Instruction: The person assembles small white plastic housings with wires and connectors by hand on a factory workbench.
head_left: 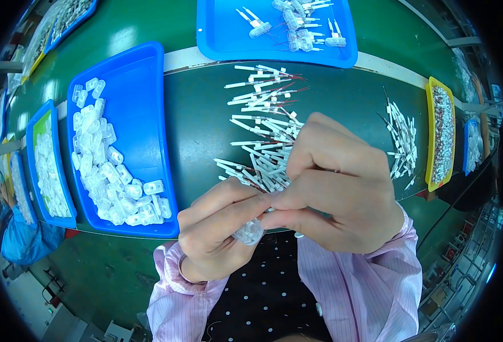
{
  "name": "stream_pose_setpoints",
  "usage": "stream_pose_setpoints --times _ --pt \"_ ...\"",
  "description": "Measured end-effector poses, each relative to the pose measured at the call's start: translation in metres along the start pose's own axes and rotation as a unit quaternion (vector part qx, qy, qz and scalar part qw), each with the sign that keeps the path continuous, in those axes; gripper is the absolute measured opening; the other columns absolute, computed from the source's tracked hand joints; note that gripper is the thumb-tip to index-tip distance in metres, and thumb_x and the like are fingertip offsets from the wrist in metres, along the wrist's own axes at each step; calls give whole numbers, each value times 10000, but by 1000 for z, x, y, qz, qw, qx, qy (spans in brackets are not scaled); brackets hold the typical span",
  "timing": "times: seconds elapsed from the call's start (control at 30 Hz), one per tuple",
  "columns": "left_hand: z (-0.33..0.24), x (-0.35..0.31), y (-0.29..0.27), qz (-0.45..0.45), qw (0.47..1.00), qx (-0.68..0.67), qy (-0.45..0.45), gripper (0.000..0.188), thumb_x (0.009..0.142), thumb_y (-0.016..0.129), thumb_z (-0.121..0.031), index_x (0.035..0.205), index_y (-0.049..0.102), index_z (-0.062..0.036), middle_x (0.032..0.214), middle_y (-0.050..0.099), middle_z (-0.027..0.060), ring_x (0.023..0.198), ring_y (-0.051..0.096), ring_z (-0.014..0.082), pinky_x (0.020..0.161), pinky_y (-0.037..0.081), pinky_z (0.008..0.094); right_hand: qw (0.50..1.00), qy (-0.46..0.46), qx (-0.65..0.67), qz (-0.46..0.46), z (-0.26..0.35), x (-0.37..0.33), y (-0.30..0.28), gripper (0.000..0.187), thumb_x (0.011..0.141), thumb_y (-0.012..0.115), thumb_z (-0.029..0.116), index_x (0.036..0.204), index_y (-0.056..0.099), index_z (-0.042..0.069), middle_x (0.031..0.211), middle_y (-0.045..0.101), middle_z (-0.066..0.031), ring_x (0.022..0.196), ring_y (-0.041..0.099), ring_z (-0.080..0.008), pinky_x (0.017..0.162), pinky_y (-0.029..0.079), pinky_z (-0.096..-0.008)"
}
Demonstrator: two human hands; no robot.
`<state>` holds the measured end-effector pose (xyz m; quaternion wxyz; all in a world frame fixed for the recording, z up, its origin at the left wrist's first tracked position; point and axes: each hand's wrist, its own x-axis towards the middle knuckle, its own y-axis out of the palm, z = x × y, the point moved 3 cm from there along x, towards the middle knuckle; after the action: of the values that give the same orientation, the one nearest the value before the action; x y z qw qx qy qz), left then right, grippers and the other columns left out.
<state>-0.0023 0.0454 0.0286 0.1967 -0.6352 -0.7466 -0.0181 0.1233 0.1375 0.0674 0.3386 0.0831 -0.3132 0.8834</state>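
Note:
My left hand [217,222] is closed round a small clear plastic housing [248,233], whose rounded end sticks out below the fingers. My right hand [342,188] pinches right against the left fingertips. Whatever lies between its thumb and forefinger is hidden. Both hands are above the table's near edge. Just beyond them, partly covered by the right hand, lies a long pile of thin white sticks with red wires [268,145]. Farther off, a blue tray [223,48] bears several clear housings with white sticks fitted in them [260,28].
At left a large blue tray [143,85] holds many loose clear housings [100,148]. A second pile of white sticks with dark wires [402,139] lies right. Beyond it stands a yellow tray of small parts [432,171]. Far left, a person in a blue sleeve [32,236] sits.

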Motion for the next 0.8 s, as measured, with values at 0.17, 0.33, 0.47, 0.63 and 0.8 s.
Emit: stream_pose_setpoints --times 0.17,0.33,0.47,0.63,0.8 --pt "0 1 -3 -7 999 -10 -39 207 650 704 64 849 651 71 755 609 142 622 594 185 534 460 252 1000 -11 -6 -17 -2 4 3 229 632 758 247 724 667 59 673 435 -18 572 405 -162 501 301 -271" --pt "19 -2 -3 -11 967 -203 -151 197 681 726 27 869 669 39 719 633 115 647 596 157 573 460 250 998 -39 -2 -53 -6 -2 -1 286 714 693 338 847 697 85 731 441 -35 607 418 -170 514 312 -260" --pt "18 -2 -1 -17 963 -220 -155 199 678 721 42 871 674 37 713 636 114 644 593 150 579 454 242 996 -41 -72 -23 -5 -3 1 309 765 638 396 886 706 121 809 454 -60 706 439 -179 565 331 -269" --pt "21 -2 -4 -22 971 -204 -123 209 692 713 37 897 669 44 742 642 120 629 586 144 540 437 217 994 -70 -76 27 -5 -3 6 346 795 606 431 918 694 120 877 489 -79 759 450 -191 623 369 -293" --pt "26 -8 -2 -101 888 -392 -218 194 768 657 18 957 644 60 794 634 171 613 570 126 458 383 181 993 89 64 -50 -14 -22 12 411 802 669 264 1062 541 -29 929 579 -107 759 557 -177 668 461 -292"
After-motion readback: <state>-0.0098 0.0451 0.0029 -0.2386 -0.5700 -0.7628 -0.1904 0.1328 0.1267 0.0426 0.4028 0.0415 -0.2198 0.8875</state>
